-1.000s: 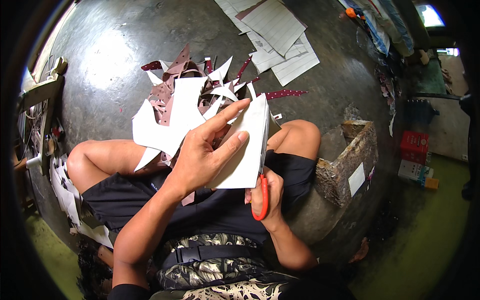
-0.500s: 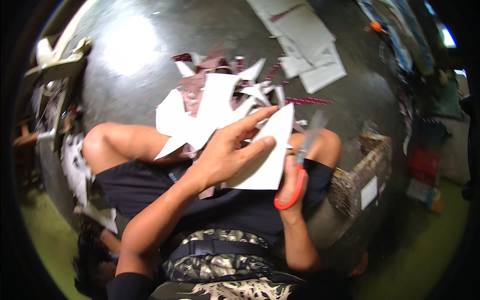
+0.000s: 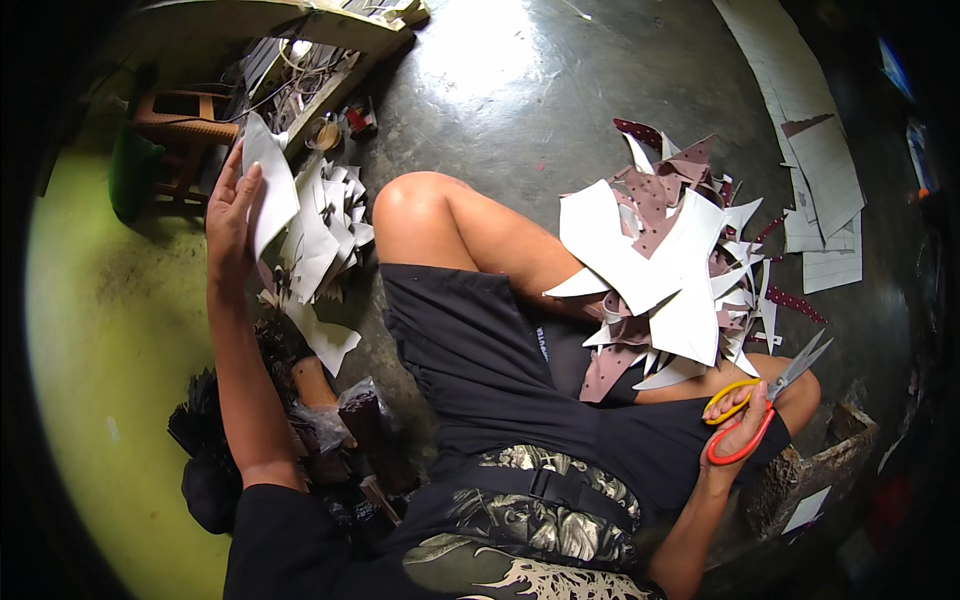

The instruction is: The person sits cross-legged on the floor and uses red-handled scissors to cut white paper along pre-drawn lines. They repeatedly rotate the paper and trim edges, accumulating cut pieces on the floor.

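My left hand [image 3: 232, 215] is stretched out to my left, holding a cut white piece [image 3: 268, 190] over a stack of similar white cut pieces [image 3: 325, 225] on the floor. My right hand [image 3: 745, 420] rests on my right knee and grips scissors with orange-red handles [image 3: 765, 395], blades pointing up and right. A heap of white and maroon offcuts [image 3: 665, 265] lies on the floor in front of my crossed legs.
White sheets [image 3: 825, 190] lie on the dark shiny floor at the upper right. A small wooden stool [image 3: 185, 125] and a wooden rack with wires [image 3: 310, 60] stand at the upper left. Dark bags and clutter [image 3: 330, 430] sit by my left hip. A worn box [image 3: 815, 475] stands at my right.
My left hand has swung from in front of my chest out to the left, carrying the white piece to the stack. The right hand with the scissors has dropped to my knee.
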Available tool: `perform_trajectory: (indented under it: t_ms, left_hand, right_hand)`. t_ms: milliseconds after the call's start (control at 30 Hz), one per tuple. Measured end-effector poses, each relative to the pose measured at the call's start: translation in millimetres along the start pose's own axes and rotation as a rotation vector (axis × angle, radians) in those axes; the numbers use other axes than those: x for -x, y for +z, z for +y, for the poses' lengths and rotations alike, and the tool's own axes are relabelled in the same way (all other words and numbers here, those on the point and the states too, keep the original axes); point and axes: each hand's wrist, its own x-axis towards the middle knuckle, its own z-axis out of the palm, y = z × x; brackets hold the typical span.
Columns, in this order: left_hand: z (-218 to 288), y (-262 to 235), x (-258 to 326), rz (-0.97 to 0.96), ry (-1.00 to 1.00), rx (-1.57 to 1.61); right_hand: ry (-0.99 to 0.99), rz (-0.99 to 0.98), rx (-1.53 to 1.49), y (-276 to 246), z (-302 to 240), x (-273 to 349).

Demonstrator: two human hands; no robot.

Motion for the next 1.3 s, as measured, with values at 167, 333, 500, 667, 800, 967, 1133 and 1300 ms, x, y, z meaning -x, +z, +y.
perform_trajectory:
  t_ms: [167, 333, 500, 667, 800, 967, 1133, 1300]
  left_hand:
    - [-98.8, -78.7, -50.4, 0.192, -0.33, -0.391]
    - [-88.6, 37.9, -44.7, 0.06, 0.127, -0.536]
    - [-35.9, 267.7, 35.9, -0.8, 0.271, -0.298]
    - [-30.0, 409.8, 60.5, -0.893, 0.203, -0.522]
    - [-26.0, 433.0, 69.4, -0.739, 0.267, -0.438]
    - [-8.6, 423.7, 88.7, -0.823, 0.147, -0.57]
    - [2.4, 417.6, 125.8, -0.861, -0.189, -0.298]
    - [21.2, 401.5, 175.7, -0.816, -1.029, 0.649]
  right_hand:
    - [0.019, 0.01, 0.011, 1.1, -1.8, 0.6]
    - [-0.016, 0.006, 0.056, 6.0, -2.8, 6.7]
    - [-0.032, 0.013, 0.206, 21.4, -3.8, 1.3]
    - [-0.156, -0.035, 0.371, 54.7, -5.4, -6.4]
    - [-0.173, -0.067, 0.126, 65.5, -10.6, 0.4]
    - [-0.287, -0.182, 0.153, 49.4, -24.0, 16.4]
    - [-0.308, -0.22, -0.02, 29.7, -51.8, 33.1]
    - [-0.385, -0.207, -0.219, 28.2, -69.6, 40.9]
